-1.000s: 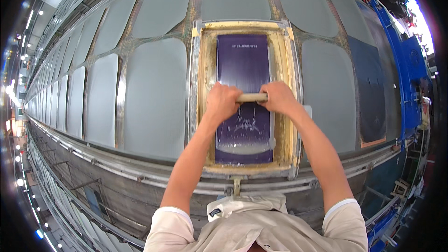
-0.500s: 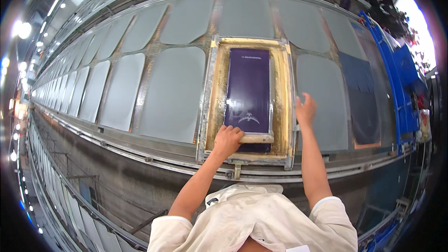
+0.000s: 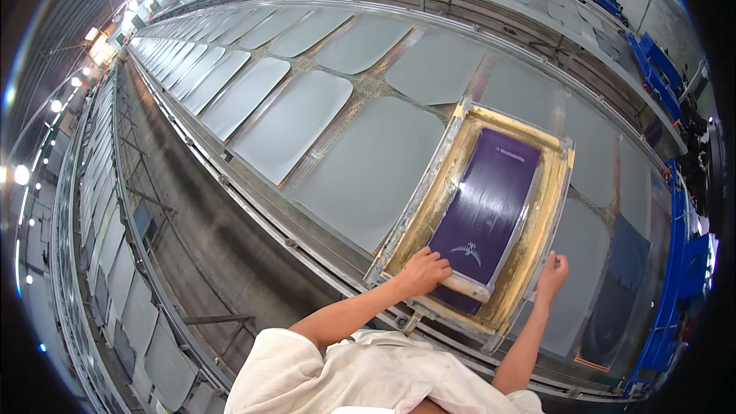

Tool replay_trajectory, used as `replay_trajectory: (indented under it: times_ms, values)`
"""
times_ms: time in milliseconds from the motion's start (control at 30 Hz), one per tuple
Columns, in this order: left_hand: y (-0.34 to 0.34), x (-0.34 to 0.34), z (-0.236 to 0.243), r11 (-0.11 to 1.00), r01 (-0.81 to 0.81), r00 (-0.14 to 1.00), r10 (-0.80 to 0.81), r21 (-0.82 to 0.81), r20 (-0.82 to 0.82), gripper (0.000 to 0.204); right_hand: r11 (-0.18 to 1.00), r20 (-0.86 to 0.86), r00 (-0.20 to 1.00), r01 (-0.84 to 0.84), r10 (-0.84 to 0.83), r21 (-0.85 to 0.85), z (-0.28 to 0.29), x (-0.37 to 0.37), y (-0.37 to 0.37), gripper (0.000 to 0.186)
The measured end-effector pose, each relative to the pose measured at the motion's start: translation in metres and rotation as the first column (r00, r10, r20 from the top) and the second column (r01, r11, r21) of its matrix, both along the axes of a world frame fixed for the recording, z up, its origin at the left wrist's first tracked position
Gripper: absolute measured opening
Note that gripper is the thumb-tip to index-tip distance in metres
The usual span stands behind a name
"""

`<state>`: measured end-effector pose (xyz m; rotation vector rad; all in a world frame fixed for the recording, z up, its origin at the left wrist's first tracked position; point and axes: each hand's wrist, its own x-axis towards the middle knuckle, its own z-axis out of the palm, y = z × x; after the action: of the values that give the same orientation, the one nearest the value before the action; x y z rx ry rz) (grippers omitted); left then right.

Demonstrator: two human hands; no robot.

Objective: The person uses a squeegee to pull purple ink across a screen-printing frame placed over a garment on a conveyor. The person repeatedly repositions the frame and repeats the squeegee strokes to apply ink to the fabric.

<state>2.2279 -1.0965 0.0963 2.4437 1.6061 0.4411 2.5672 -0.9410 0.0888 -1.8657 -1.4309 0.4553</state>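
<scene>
A screen-printing frame lies on the long table in front of me, tilted to the right in the view. Its mesh window is dark purple and glossy, with a pale fan-shaped motif near its close end. My left hand is closed on one end of a squeegee, a pale bar resting across the near part of the window. Just off the frame's right side hangs my right hand, fingers curled in, with nothing visible in them.
Grey flat panels with rounded corners cover the table in rows. A dark blue panel lies to the right, near a blue metal structure. A metal rail edges the table; racks of panels stand at the left.
My view has swung left, so the frame appears lower right and tilted. My right hand's spread fingers have curled in. The left hand keeps its grip on the squeegee.
</scene>
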Motion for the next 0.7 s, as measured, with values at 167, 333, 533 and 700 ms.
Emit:
replay_trajectory:
  times_ms: [167, 333, 533, 700]
  values:
    - [0.007, -0.086, 0.012, 0.998, -0.062, 0.996, 0.062, 0.003, -0.062, 0.028, 0.989, -0.051, 0.995, -0.082, 0.088, 0.121, -0.023, -0.085, 0.005, 0.03]
    - [-0.022, -0.243, 0.015, 0.994, -0.056, 0.995, 0.063, 0.092, -0.082, 0.026, 0.994, -0.14, 0.99, -0.02, 0.036, 0.112, -0.061, -0.261, -0.017, 0.03]
    - [-0.063, -0.34, 0.012, 0.995, -0.012, 0.993, 0.024, 0.102, -0.117, 0.031, 1.0, -0.125, 0.992, 0.01, -0.007, 0.023, -0.052, -0.343, -0.018, 0.027]
    - [-0.079, -0.351, -0.012, 0.985, 0.089, 0.988, -0.068, 0.149, -0.139, 0.024, 0.997, -0.089, 0.993, 0.073, -0.074, -0.016, -0.067, -0.348, -0.014, 0.026]
